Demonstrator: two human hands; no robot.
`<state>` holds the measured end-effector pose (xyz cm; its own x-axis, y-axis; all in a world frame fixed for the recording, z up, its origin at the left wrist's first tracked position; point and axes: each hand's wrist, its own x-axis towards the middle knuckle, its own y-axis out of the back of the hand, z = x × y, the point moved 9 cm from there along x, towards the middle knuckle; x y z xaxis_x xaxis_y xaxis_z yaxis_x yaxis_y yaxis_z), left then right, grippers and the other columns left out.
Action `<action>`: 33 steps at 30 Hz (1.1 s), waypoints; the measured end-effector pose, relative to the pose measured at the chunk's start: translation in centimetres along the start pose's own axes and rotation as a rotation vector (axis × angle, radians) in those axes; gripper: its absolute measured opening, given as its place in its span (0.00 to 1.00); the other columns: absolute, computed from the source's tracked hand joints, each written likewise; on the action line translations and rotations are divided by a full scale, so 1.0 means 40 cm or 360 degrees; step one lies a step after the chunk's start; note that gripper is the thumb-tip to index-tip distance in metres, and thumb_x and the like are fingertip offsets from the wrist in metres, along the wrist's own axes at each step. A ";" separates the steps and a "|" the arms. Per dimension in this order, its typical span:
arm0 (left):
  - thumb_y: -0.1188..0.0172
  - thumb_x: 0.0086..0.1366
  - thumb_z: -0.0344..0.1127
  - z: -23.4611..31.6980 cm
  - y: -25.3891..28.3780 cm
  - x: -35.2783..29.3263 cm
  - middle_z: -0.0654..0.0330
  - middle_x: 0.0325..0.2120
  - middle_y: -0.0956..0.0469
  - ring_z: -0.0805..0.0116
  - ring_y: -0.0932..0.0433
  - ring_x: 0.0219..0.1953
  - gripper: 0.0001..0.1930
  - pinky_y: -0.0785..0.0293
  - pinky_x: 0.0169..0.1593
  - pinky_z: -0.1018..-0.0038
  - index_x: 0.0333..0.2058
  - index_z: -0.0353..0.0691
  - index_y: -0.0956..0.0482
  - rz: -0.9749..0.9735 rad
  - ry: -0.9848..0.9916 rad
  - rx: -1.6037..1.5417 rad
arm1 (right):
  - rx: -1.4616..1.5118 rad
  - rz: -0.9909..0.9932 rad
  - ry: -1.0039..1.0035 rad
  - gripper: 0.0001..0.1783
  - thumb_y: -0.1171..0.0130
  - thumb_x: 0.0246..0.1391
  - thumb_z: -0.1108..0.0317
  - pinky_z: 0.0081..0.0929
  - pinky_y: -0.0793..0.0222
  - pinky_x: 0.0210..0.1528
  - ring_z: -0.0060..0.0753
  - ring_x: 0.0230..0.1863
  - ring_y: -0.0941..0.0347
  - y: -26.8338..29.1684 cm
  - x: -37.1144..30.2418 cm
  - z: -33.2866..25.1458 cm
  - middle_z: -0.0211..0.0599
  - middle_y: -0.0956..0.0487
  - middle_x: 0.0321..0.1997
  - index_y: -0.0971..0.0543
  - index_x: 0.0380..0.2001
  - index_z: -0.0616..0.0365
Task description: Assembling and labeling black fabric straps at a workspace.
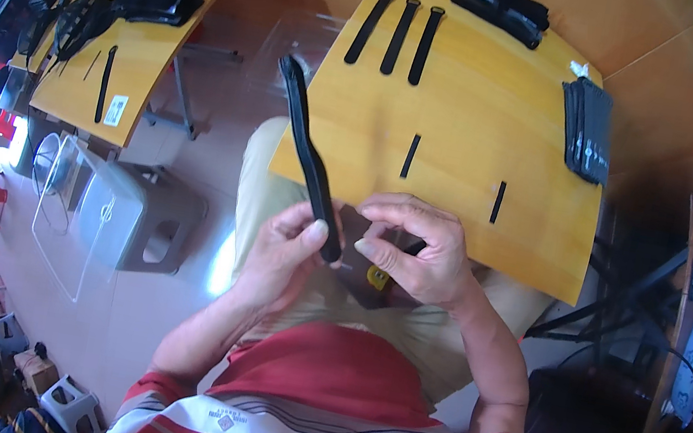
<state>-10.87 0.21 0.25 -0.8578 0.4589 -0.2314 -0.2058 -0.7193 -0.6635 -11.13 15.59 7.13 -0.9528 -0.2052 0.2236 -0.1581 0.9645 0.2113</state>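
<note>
My left hand [290, 248] is closed around the lower end of a long black strap [309, 140], thumb on top. The strap stands up from the hand and leans left, past the table's near left corner. Just right of it, my right hand [420, 248] is raised with curved fingers, thumb and forefinger apart. A small dark piece shows in that gap; I cannot tell whether the hand touches it. On the yellow table [475, 119] lie two short black strips, a left one [411, 156] and a right one [498, 202]. Three looped black straps [401, 38] lie farther back.
A black bundle [501, 7] lies at the table's far edge, and wrapped dark packs [586, 129] at its right edge. A yellow-and-black object [376, 277] is below my hands. At left stand another table [141, 41] with black goods and a grey stool [133, 216].
</note>
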 end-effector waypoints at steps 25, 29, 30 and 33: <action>0.35 0.62 0.20 -0.049 -0.080 -0.049 0.57 0.45 0.19 0.71 0.20 0.45 0.25 0.20 0.48 0.74 0.58 0.34 0.28 -0.0202 0.0133 0.0021 | -0.0152 0.0130 0.0293 0.14 0.27 0.50 0.68 0.25 0.24 0.42 0.33 0.38 0.19 -0.001 -0.136 -0.025 0.43 0.17 0.39 0.16 0.37 0.65; 0.36 0.62 0.19 -0.058 -0.089 -0.047 0.57 0.45 0.19 0.72 0.20 0.45 0.25 0.20 0.49 0.74 0.58 0.35 0.28 -0.0220 0.0179 -0.0013 | -0.0196 0.0155 0.0334 0.14 0.27 0.49 0.67 0.25 0.24 0.41 0.33 0.38 0.19 0.006 -0.146 -0.028 0.43 0.18 0.39 0.16 0.37 0.65; 0.36 0.62 0.19 -0.060 -0.092 -0.047 0.57 0.45 0.19 0.72 0.20 0.45 0.25 0.20 0.49 0.74 0.58 0.35 0.28 -0.0233 0.0183 -0.0019 | -0.0180 0.0162 0.0312 0.14 0.26 0.49 0.67 0.26 0.25 0.41 0.33 0.38 0.19 0.008 -0.149 -0.024 0.43 0.17 0.39 0.16 0.36 0.65; 0.36 0.62 0.19 -0.069 -0.095 -0.044 0.57 0.45 0.19 0.72 0.19 0.44 0.25 0.20 0.49 0.74 0.58 0.35 0.28 -0.0244 0.0199 -0.0037 | -0.0167 0.0183 0.0297 0.15 0.26 0.48 0.67 0.26 0.25 0.41 0.34 0.37 0.19 0.013 -0.157 -0.014 0.43 0.17 0.38 0.16 0.36 0.65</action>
<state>-7.28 3.58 1.23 -0.7516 0.6246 -0.2119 -0.3176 -0.6243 -0.7137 -5.10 17.28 6.36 -0.8971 -0.1316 0.4217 -0.0143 0.9628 0.2699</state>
